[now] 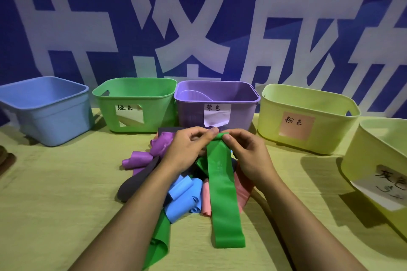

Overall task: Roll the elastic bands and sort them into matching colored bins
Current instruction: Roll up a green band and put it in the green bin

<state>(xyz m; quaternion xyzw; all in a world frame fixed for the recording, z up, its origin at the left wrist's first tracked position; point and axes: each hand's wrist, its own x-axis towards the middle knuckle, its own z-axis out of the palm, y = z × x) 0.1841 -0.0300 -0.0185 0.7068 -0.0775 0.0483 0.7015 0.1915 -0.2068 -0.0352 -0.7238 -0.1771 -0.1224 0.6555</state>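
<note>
backdrop: a blue wall banner (88,17) with large white characters is being shown behind a table (55,193) covered in yellow-green cloth.
bins: five are being lined up along the back: blue bin (48,112), green bin (136,105), purple bin (215,103), a pale yellow bin with a pink label (308,119), and a second pale yellow bin (378,167) at the right edge.
band in work: a green band (222,191) is being held by its far end just in front of the purple bin; its length is being left to trail back toward the camera, over the pile and onto the cloth.
left hand (187,149): the band's top edge is being pinched, fingers curled.
right hand (248,154): the same edge is being pinched from the other side, thumb on top; the first curl looks barely started.
pile: purple bands (143,160), a dark band (136,182), blue bands (182,200), pink bands (207,202) and a second green band (158,242) are being left loose under the forearms.
risk 1: the roll is probably being started crooked if the pinches are uneven; a cone would be produced.
risk 2: the springy strip is likely being uncoiled once released, perhaps before the green bin is reached.
risk 3: pile pieces could be dragged along by the trailing tail.
</note>
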